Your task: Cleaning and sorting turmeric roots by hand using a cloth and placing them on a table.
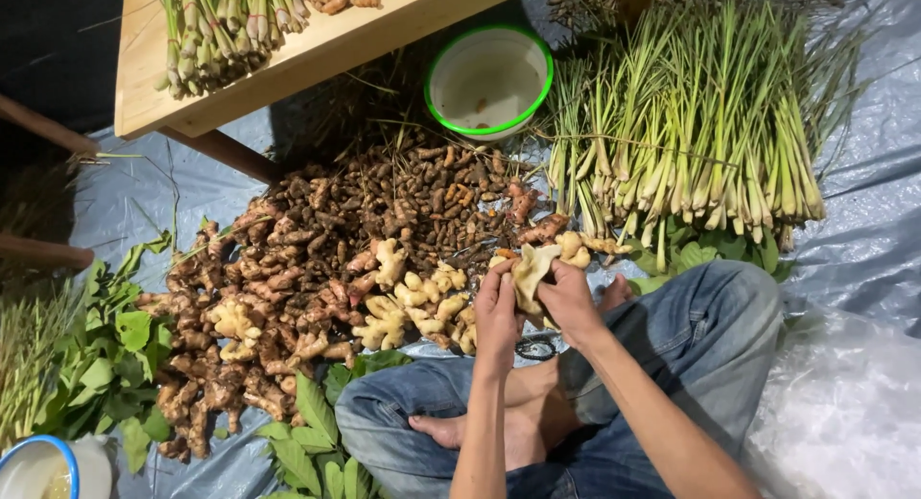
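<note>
On the grey plastic tarp [863,240], just right of the brown heap of ginger roots [317,269], our left hand [497,317] and right hand [566,302] both close around a pale knobbly ginger piece [532,269]; we should grip firmly, turning it slowly.

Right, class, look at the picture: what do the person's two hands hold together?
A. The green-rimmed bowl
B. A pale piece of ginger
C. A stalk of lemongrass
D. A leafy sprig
B: both hands, left and right, close around a pale piece of ginger, while the lemongrass, the bowl and the leaves lie apart on the sheet.
</note>
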